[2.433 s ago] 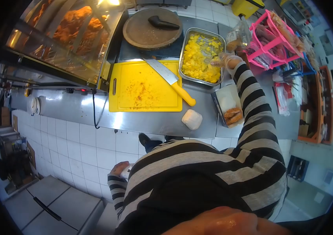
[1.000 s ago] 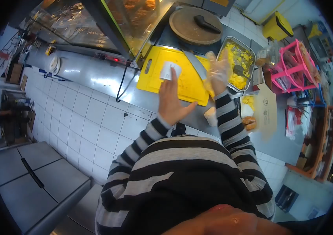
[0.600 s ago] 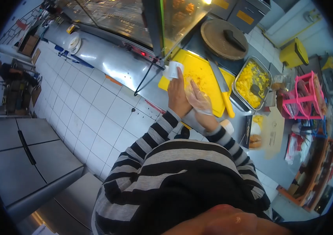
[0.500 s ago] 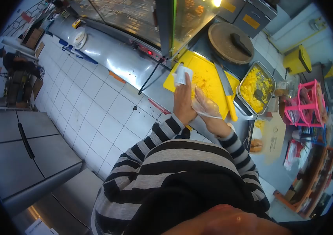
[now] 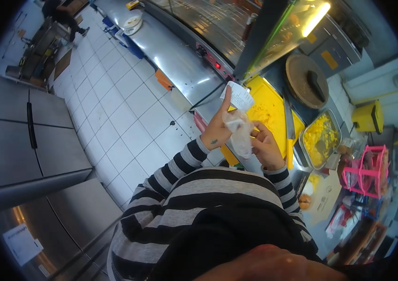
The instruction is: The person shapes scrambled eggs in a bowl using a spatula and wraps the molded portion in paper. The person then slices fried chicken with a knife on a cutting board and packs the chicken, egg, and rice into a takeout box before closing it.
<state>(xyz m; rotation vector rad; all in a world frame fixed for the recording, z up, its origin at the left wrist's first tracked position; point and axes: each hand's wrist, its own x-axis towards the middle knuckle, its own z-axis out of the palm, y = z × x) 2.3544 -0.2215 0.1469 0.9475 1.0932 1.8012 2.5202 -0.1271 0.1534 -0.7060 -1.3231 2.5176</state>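
Note:
My left hand (image 5: 217, 130) holds a printed paper receipt (image 5: 240, 97) by its edge, with the thumb or a finger stretched up along it. A crumpled clear plastic glove (image 5: 239, 132) hangs between my hands, gripped by the left one too. My right hand (image 5: 268, 146) is bare, its fingers bent and pinching the glove's right side. Just beyond my hands lies a yellow cutting board (image 5: 267, 110) with crumbs on it. A large knife with a yellow handle (image 5: 290, 153) rests along the board's right side.
A metal tray (image 5: 321, 140) of yellow food stands right of the board, near a round lidded pan (image 5: 305, 80). An open cardboard box (image 5: 323, 196) and a pink rack (image 5: 366, 172) are further right. A lit glass cabinet (image 5: 208, 28) borders the counter. Another person (image 5: 65, 16) is far left.
The plastic glove has come off my right hand and now hangs crumpled between both hands. The receipt stays in my left hand. My view has turned, shifting the counter rightward and down.

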